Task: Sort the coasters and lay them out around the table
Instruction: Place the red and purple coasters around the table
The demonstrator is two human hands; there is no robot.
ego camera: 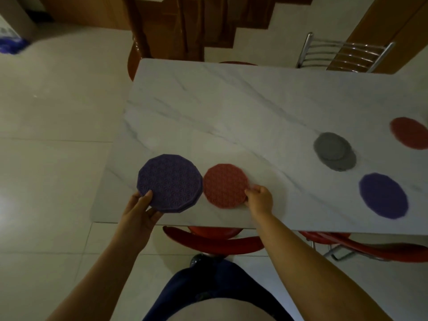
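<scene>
My left hand (141, 208) grips a stack of purple patterned coasters (170, 183) by its near edge, just above the near left part of the white marble table (231, 107). Right beside it a red coaster (225, 185) lies on the table, and my right hand (259, 199) pinches its right edge. Further right lie two overlapping grey coasters (334, 150), a single purple coaster (383, 195) and another red coaster (408, 133) at the frame's edge.
Red chairs (213, 243) are tucked under the table's near edge. A metal-backed chair (342, 53) stands at the far right side and a wooden chair (136, 49) at the far left corner. Pale tiled floor (58, 135) lies to the left.
</scene>
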